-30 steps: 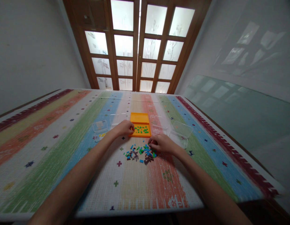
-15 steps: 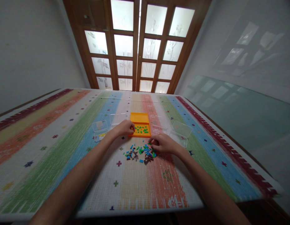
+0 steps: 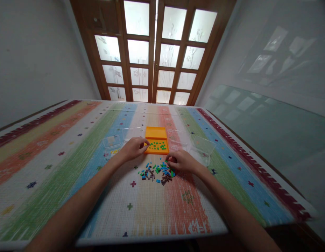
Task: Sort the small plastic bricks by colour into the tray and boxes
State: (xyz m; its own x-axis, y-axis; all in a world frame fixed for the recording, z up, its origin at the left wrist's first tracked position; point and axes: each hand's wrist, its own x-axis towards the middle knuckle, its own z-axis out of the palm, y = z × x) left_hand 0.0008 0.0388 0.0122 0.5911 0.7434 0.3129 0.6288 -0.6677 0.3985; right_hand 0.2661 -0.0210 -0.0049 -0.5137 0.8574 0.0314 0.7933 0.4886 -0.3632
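Note:
My left hand [image 3: 136,147] is at the left edge of an open orange box [image 3: 162,152], thumb and forefinger slightly apart with nothing visible between them. Small green building bricks [image 3: 157,143] lie spread in the box's lower half; its lid [image 3: 155,132] leans back behind. Over the right side of a loose pile of blue, green and brown bricks [image 3: 152,174], my right hand [image 3: 181,161] has curled fingers drawn toward the thumb. What its fingertips hold, if anything, is too small to make out.
Left of the orange box stands a clear plastic box [image 3: 111,141] with yellow pieces [image 3: 115,151] in it. Another clear open box [image 3: 204,144] is at the right. A striped cloth [image 3: 99,196] covers the table; glass-paned wooden doors [image 3: 153,52] stand beyond.
My left hand has drawn back leftward from over the orange box, its fingers loosening from a pinch. My right hand has stayed almost still by the pile.

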